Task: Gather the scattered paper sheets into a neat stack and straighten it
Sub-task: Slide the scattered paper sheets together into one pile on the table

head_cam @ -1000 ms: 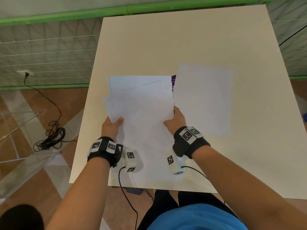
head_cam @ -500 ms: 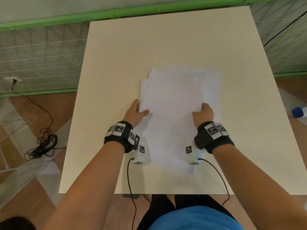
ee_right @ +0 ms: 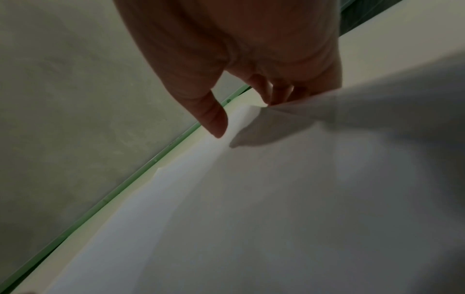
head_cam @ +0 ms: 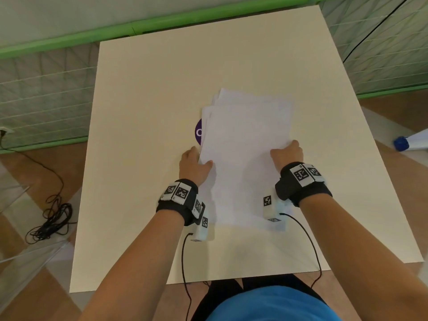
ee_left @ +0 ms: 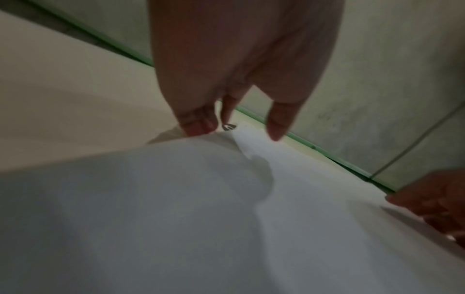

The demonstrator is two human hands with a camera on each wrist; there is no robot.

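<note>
Toward the near edge of the surface (head_cam: 139, 158), right of centre: paper sheets (head_cam: 245, 158), white, now one overlapped pile. One second ago a separate sheet lay to the right; it has since been covered and taken in, so gathering is judged done and straightening remains. Left hand (head_cam: 194, 165): at the pile's left edge, thumb on top, fingers (ee_left: 198, 123) curled under, gripping the sheets. Right hand (head_cam: 287, 154): at the right edge, thumb above, fingers (ee_right: 284, 93) tucked beneath, likewise gripping. Both forearms reach forward, wrists level, the sheets bowed slightly between them. Further out: far corners of the pile fanned, edges not flush. Purple sticker (head_cam: 199, 132): partly hidden under the pile's left edge.
</note>
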